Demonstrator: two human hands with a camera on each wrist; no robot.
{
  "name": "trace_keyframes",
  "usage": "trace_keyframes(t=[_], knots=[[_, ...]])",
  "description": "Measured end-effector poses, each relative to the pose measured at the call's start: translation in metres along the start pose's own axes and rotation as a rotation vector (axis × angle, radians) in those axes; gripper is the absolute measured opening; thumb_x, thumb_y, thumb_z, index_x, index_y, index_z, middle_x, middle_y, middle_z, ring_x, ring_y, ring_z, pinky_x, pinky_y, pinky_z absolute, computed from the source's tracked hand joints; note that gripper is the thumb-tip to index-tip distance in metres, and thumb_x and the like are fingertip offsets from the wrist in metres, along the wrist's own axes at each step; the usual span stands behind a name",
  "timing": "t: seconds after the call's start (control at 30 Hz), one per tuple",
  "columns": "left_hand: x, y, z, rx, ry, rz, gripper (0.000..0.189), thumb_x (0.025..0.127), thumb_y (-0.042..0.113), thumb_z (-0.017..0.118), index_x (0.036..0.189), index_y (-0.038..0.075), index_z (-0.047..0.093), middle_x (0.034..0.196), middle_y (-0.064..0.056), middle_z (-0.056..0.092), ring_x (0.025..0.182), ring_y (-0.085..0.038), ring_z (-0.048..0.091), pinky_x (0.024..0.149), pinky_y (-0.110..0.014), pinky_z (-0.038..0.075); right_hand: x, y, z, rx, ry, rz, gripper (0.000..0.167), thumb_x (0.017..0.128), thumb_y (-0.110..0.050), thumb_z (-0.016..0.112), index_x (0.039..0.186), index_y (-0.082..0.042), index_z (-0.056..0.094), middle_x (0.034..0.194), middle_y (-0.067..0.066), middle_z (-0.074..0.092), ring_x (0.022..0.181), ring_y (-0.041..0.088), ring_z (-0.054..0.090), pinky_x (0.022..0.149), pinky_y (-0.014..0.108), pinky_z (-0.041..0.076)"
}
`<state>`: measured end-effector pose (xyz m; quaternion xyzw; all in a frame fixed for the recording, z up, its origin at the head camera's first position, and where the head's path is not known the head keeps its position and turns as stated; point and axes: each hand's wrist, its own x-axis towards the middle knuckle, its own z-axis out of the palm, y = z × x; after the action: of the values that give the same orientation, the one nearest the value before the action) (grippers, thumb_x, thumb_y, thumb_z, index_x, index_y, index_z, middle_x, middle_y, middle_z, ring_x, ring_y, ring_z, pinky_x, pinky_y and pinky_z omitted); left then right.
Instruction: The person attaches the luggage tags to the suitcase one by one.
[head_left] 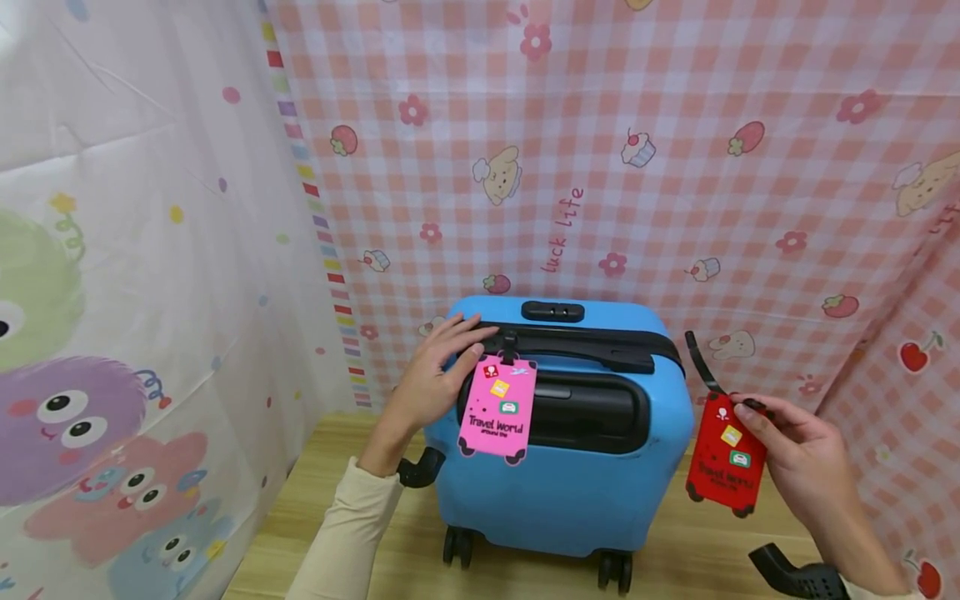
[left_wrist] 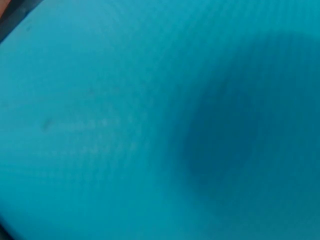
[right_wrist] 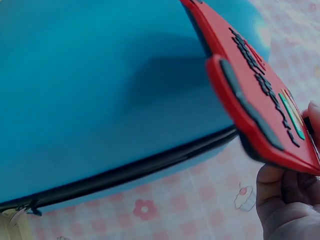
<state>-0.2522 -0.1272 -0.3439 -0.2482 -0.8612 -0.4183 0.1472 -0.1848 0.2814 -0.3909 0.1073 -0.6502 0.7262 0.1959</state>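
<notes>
A blue suitcase [head_left: 555, 508] stands upright, its black handle [head_left: 585, 348] across the top. Looped on the handle by a black strap, a pink luggage tag [head_left: 497, 408] hangs down the front. My left hand [head_left: 435, 379] rests on the suitcase's upper left corner, fingers extended toward the handle beside the pink tag. Off to the right, my right hand [head_left: 806, 450] pinches a red luggage tag [head_left: 726, 454] between thumb and fingers. Its black strap [head_left: 702, 363] sticks up loose at one end. The right wrist view shows the red tag [right_wrist: 260, 95] edge-on before the suitcase's side.
Behind the suitcase hangs a pink checked curtain [head_left: 675, 217]; a white cartoon curtain [head_left: 225, 333] is on the left. The suitcase stands on wheels [head_left: 615, 571] on a wood-look floor [head_left: 405, 558]. A black combination lock [head_left: 552, 312] sits on its top. Blue shell fills the left wrist view.
</notes>
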Motion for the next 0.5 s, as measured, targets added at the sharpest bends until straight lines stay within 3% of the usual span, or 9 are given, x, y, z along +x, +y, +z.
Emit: trace_keyframes(t=[0.4, 0.5], knots=[[0.000, 0.001, 0.000, 0.004, 0.004, -0.006, 0.038, 0.105, 0.031, 0.045, 0.138, 0.023, 0.060, 0.156, 0.000, 0.041, 0.150, -0.023, 0.022, 0.117, -0.063, 0.014, 0.007, -0.017, 0.019, 0.092, -0.095, -0.071, 0.023, 0.094, 0.010, 0.057, 0.115, 0.009, 0.066, 0.102, 0.003, 0.069, 0.088, 0.013, 0.058, 0.073, 0.018, 0.054], [0.000, 0.000, 0.000, 0.001, 0.005, -0.003, 0.038, 0.105, 0.031, 0.045, 0.138, 0.022, 0.060, 0.155, 0.000, 0.042, 0.150, -0.024, 0.022, 0.117, -0.063, 0.014, 0.008, -0.022, 0.025, 0.068, -0.108, -0.077, 0.023, 0.094, 0.011, 0.056, 0.115, 0.010, 0.065, 0.101, 0.003, 0.069, 0.088, 0.013, 0.059, 0.073, 0.019, 0.055]])
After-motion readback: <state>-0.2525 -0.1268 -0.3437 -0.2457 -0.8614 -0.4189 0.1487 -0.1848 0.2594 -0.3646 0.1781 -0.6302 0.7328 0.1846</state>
